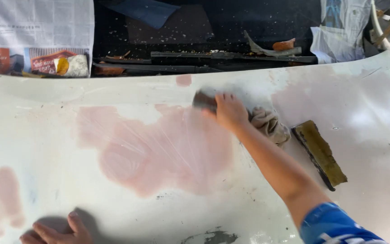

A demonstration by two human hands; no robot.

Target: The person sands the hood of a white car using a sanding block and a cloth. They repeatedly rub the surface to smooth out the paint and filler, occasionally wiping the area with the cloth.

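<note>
A white car bonnet [168, 217] fills the view, with large pink filler patches [159, 149] across its middle. My right hand [229, 111] reaches far forward and presses a dark sanding pad [203, 99] against the bonnet near its far edge. My left hand [59, 231] lies at the near left edge of the panel, fingers spread on the surface, holding nothing. A crumpled beige rag [271, 125] lies just right of my right wrist.
A flat olive-brown sanding block [321, 153] lies on the bonnet to the right of the rag. Newspaper [32, 31] masks the windscreen at the far left, more paper [339, 31] at the far right. Dark wiper cowl [204, 58] runs behind the bonnet.
</note>
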